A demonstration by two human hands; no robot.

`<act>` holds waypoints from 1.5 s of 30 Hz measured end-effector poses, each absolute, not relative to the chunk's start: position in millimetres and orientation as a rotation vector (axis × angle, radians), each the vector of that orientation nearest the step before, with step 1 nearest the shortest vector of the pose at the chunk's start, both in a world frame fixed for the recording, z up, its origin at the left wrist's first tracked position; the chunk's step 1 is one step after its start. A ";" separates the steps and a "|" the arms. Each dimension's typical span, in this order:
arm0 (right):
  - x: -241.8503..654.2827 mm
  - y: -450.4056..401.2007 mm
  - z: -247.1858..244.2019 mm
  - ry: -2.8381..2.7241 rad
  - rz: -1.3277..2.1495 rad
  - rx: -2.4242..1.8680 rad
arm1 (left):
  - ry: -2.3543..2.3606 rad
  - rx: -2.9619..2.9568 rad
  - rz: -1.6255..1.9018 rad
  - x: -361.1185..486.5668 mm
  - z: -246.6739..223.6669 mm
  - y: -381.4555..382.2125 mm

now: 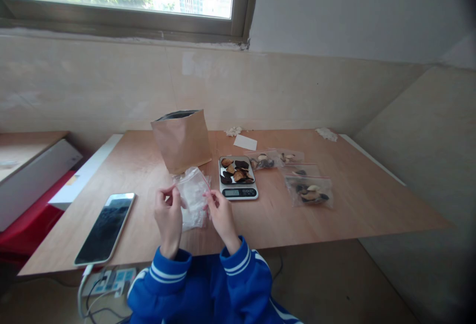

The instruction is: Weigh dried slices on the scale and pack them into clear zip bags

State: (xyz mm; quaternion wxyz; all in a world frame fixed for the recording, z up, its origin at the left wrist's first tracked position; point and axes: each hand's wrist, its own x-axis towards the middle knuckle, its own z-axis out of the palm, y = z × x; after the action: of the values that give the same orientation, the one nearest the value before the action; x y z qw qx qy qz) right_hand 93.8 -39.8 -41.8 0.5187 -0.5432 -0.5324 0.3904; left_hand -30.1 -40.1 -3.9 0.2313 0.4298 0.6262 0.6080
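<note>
Between my two hands is a clear zip-lock bag (194,190) with a red line along its edge. My left hand (169,215) pinches its left side, fingers closed. The right edge is pinched by the fingers of my right hand (220,212). More clear plastic lies below it on the table, partly hidden. Just beyond my right hand stands a digital kitchen scale (240,193), its display lit but unreadable. Dark and brown dried slices (238,171) lie on the scale's plate. Behind the bag, a brown kraft paper pouch (182,140) stands upright with its top open.
Several zip-lock bags (310,192) with dark and pale dried pieces lie right of the scale. A white card (245,142) and crumpled tissue (233,131) lie at the back. A plugged-in phone (106,230) rests at the left of the wooden table (372,200).
</note>
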 end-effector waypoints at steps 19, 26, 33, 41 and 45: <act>226.3 26.9 -49.8 -1.773 0.126 -1.513 | 1.699 1.236 1.506 -15.4 24.2 -2.7; 214.6 35.4 -63.4 -1.934 0.021 -1.549 | 1.632 1.255 1.412 4.9 16.7 4.0; 222.3 49.0 -59.8 -2.040 0.002 -1.506 | 1.603 1.191 1.410 14.1 9.3 5.5; 234.0 54.9 -55.5 -1.968 0.132 -1.411 | 1.539 1.140 1.430 17.0 6.1 2.0; 217.6 44.0 -26.0 -1.632 0.333 -1.362 | 1.535 1.146 1.438 18.2 7.1 0.2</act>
State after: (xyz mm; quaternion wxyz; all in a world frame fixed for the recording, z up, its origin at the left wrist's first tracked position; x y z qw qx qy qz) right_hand 217.6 44.0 -26.0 0.4753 -0.5569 -0.6674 0.1361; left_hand 18.2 0.2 7.1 0.3643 0.4455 0.5968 0.5591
